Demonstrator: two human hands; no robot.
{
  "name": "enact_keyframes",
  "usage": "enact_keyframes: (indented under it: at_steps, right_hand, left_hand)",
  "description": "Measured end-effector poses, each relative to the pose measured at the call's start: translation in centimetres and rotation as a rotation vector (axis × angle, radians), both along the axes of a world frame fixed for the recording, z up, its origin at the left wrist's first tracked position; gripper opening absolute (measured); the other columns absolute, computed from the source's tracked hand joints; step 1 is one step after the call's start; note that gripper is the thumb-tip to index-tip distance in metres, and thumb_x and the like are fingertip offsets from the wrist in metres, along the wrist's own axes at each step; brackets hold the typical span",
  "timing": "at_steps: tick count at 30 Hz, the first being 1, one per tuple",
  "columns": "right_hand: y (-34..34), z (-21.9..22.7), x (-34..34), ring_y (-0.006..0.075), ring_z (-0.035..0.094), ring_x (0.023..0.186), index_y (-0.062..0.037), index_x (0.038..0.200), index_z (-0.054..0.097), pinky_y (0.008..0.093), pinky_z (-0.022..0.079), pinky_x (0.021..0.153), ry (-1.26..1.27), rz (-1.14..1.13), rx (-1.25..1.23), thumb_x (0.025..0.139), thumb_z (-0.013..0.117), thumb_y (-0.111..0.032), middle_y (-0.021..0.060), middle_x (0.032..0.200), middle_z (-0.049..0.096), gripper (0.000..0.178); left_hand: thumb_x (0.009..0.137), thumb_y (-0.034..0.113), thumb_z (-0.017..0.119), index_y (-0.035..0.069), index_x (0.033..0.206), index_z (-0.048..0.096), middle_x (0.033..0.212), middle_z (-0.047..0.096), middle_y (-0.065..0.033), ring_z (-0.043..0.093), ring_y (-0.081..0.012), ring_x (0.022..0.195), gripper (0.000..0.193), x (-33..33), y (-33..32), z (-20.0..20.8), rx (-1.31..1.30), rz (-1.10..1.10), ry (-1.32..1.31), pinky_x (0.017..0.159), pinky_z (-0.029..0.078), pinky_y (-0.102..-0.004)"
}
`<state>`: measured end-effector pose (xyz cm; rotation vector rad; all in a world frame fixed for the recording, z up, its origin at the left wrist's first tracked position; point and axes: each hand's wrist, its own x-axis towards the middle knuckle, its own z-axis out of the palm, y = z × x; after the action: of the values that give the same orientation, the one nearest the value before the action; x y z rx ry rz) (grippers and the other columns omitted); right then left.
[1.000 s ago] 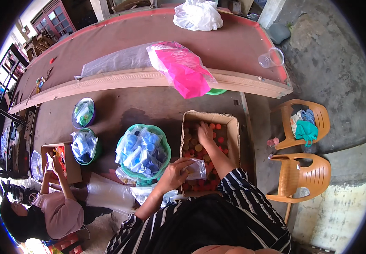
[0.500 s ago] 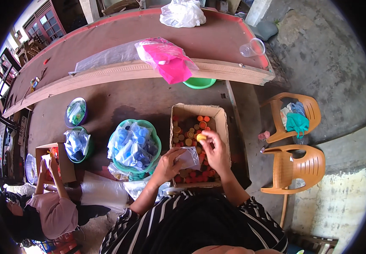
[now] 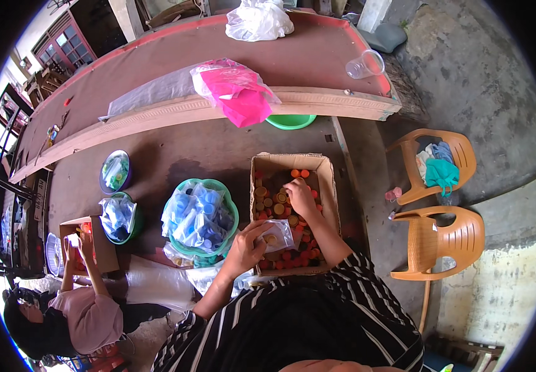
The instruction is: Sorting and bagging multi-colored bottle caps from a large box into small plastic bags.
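Left hand (image 3: 246,245) pinches a small clear plastic bag (image 3: 278,235) by its mouth, fingers closed on the film, held over the near end of the cardboard box (image 3: 327,186) on the floor. Right hand (image 3: 301,197) reaches into the box, fingers curled down on the orange and red bottle caps (image 3: 268,204) — whether one is gripped, cannot tell. Caps look light, rigid, small, likely easy to pinch by the rim. Bag is thin, floppy, slippery — best held at the opening.

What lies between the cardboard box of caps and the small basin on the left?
In the head view, a green basin heaped with clear bags sits between the cardboard box and the small basin.
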<state>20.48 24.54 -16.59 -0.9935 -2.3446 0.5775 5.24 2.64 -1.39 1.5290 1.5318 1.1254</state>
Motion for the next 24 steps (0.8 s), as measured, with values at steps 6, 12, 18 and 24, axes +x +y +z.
enact_keyframes:
  at_steps: [6, 12, 18, 24]
  right_hand:
    - [0.8, -3.3, -1.1, 0.0338, 0.054, 0.100, -0.0076, 0.095, 0.066, 0.0427, 0.049, 0.084, -0.399, -0.064, 0.170, 0.071, 0.060, 0.004, 0.0150, 0.100, 0.053, 0.027]
    - [0.0, 1.7, 0.4, 0.0281, 0.060, 0.083, -0.0032, 0.096, 0.057, 0.0403, 0.051, 0.074, 0.202, -0.092, -0.219, 0.076, 0.072, 0.004, 0.0106, 0.087, 0.061, 0.026]
    - [-9.7, 15.9, 2.2, 0.0193, 0.064, 0.085, -0.0032, 0.103, 0.061, 0.0321, 0.053, 0.074, 0.556, 0.147, -0.267, 0.082, 0.075, -0.005, 0.0095, 0.099, 0.065, 0.025]
    - [-7.7, 14.9, 2.7, 0.0216, 0.064, 0.092, -0.0052, 0.107, 0.069, 0.0347, 0.051, 0.081, 0.460, 0.235, -0.278, 0.088, 0.069, -0.007, 0.0090, 0.106, 0.065, 0.019]
  left_hand:
    - [0.076, -0.005, 0.052, -0.002, 0.122, 0.061, 0.123, 0.060, -0.0196, 0.066, -0.0235, 0.079, 0.047, -0.6, -0.2, 1.0, -0.018, 0.010, 0.019, 0.072, 0.052, -0.0307]
    - [0.078, -0.004, 0.053, -0.001, 0.124, 0.061, 0.125, 0.059, -0.0200, 0.065, -0.0221, 0.080, 0.047, -0.2, 0.3, 0.8, -0.098, 0.045, -0.073, 0.073, 0.052, -0.0304]
    - [0.079, -0.004, 0.050, -0.004, 0.123, 0.059, 0.126, 0.058, -0.0232, 0.066, -0.0215, 0.062, 0.045, 0.5, 0.9, 0.6, -0.090, 0.047, -0.108, 0.058, 0.054, -0.0302]
    - [0.078, -0.004, 0.051, -0.001, 0.124, 0.060, 0.123, 0.060, -0.0228, 0.064, -0.0227, 0.066, 0.047, 0.6, 0.2, -0.5, -0.030, 0.046, -0.051, 0.063, 0.051, -0.0315]
